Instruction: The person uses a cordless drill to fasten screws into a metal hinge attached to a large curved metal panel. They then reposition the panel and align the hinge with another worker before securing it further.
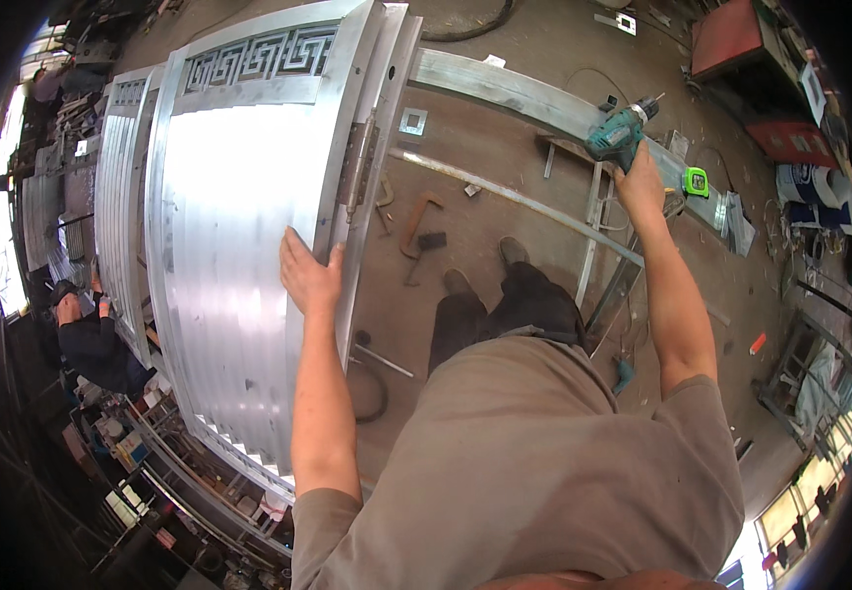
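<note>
While my left hand [312,278] is resting spread on the metal panel [224,226], my right hand [641,185] is gripping a drill [617,137] near a tape measure [696,182].

- Place: workshop, apparently metalworking.
- Left: large silvery metal panel [239,216] with cut fretwork at its far end; similar panel [119,197] beyond, dark-clothed co-worker [101,339] beside it.
- Right: cordless drill [618,136]; green tape measure [696,182] by a long metal beam [505,88].
- Middle: scuffed brown floor [485,222], C-shaped clamp [412,226] lying on it.
- Far right: red cabinet [736,44], cluttered surroundings.
</note>
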{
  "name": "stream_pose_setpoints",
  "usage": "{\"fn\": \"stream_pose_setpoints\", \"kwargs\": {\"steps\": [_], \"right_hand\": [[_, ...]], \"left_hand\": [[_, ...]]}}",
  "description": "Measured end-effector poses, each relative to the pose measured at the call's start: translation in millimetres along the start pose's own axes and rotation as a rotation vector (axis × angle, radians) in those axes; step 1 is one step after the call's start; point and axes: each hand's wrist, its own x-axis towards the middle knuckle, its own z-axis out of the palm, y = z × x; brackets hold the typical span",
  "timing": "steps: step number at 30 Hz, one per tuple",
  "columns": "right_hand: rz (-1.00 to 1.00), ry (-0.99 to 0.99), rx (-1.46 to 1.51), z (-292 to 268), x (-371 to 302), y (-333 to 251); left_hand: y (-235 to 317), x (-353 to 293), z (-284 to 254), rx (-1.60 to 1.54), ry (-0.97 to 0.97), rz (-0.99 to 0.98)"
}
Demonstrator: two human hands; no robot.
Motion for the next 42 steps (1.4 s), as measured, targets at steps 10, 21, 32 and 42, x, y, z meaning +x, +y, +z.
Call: {"fn": "stream_pose_setpoints", "kwargs": {"steps": [10,21,32,42], "right_hand": [[0.028,-0.028,-0.036,-5,8,-1],[0.017,-0.06,-0.046,-6,6,8],[-0.034,-0.009,0.06,-2,1,22],[-0.083,0.02,0.04,1,-11,29]], "left_hand": [[-1,0,1,-0.013,0.007,-0.018],[2,-2,-4,-0.045,-0.006,-0.032],[5,0,-7,-0.051,-0.061,-0.078],[-5,-5,-9,-0.163,-0.006,-0.046]]}}
